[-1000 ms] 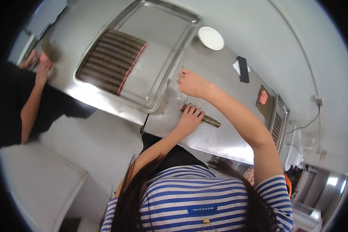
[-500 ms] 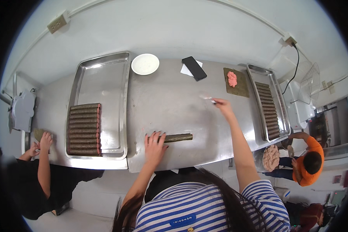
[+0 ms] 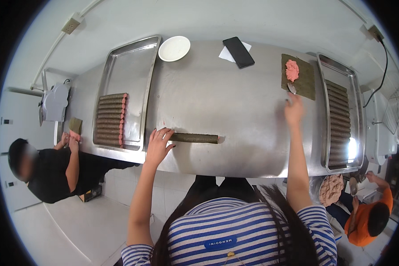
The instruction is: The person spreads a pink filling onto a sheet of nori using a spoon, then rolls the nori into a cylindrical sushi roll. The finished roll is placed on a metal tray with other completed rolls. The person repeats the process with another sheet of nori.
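My left hand (image 3: pixel 159 144) has its fingers apart, fingertips touching the left end of a long dark seaweed roll (image 3: pixel 194 138) lying on the steel worktop (image 3: pixel 221 106). My right hand (image 3: pixel 293 108), slightly blurred, is closed on a small metal spoon (image 3: pixel 291 88) over the lower part of a flat seaweed sheet (image 3: pixel 303 82). A lump of pink paste (image 3: pixel 292 71) sits on that sheet, just above the spoon. Steel trays with rows of similar rolls stand at left (image 3: pixel 143 102) and right (image 3: pixel 357 111), the left rolls showing pink ends.
A white bowl (image 3: pixel 174 48) and a black phone (image 3: pixel 238 52) on white paper lie at the back. A white machine (image 3: pixel 53 102) stands far left. A co-worker in black (image 3: pixel 48 173) handles seaweed at left; another in orange (image 3: pixel 370 217) is beside a basin of paste (image 3: pixel 330 190) at lower right.
My right hand has moved right with the spoon, to the seaweed sheet with paste. My left hand has shifted to the roll's left end. The camera view has turned since the earliest frame.
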A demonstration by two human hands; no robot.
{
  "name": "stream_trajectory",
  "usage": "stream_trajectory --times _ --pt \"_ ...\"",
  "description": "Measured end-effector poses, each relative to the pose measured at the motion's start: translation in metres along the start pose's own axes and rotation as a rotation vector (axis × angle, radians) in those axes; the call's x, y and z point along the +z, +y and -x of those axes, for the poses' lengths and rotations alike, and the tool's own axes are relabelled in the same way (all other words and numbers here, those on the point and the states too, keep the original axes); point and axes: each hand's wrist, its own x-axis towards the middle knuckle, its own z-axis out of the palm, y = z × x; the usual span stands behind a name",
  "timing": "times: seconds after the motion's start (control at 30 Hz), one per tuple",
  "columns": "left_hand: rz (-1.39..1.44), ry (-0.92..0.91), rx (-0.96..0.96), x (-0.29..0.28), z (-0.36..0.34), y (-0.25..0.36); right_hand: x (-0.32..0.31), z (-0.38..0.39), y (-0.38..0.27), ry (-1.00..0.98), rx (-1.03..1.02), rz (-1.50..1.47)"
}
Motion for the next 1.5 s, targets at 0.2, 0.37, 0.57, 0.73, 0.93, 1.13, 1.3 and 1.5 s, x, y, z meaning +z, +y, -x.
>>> stream_trajectory --times 0.2,0.37,0.57,0.73,0.93,1.13,1.3,1.5 --pt "-0.018 -0.104 0.094 0.011 -0.022 -0.006 0.05 0.104 -0.152 -0.744 -0.445 -0.377" --pt "-0.019 -0.136 0.13 0.011 -0.028 -0.009 0.075 0.162 -0.223 -0.732 -0.761 -0.192" --pt "-0.032 -0.126 0.149 0.016 -0.024 -0.014 0.081 0.166 -0.221 -0.742 -0.757 -0.001" --pt "-0.005 -0.196 0.124 0.014 -0.012 -0.01 0.078 0.167 -0.221 -0.884 -0.737 -0.007" --pt "0.09 -0.279 0.039 0.016 0.041 0.031 0.049 0.187 -0.205 -0.963 -0.838 -0.092" --pt "0.106 -0.269 -0.087 0.028 0.092 0.06 0.03 0.209 -0.205 -1.055 -0.944 -0.089" --pt "0.251 -0.356 -0.303 0.031 0.116 0.068 0.023 0.213 -0.201 -1.073 -0.984 -0.13" --pt "0.805 -0.644 -0.399 0.072 0.12 0.004 0.019 0.21 -0.207 -1.098 -0.979 -0.107"
